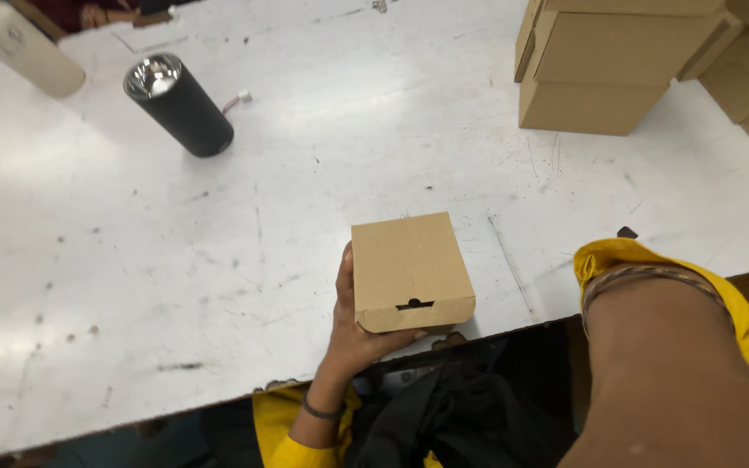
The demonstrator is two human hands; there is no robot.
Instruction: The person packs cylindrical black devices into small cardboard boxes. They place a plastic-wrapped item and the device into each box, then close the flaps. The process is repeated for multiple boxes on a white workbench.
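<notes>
Cardboard box [411,270] (closed) rests in the cupped left hand [359,334]; right hand unseen.

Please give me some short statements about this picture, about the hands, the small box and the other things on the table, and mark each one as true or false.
1. The left hand holds a small closed cardboard box at the near edge of the white table. True.
2. The box lies open with its flap up. False: the flap is tucked in and the box is closed.
3. A black cylinder with a shiny top stands on the table, far left of the box. True.
4. The right hand grips the cylinder. False: only the right forearm shows, and the hand is out of view.
5. The stacked cardboard boxes touch the small box. False: they stand apart at the far right.
</notes>
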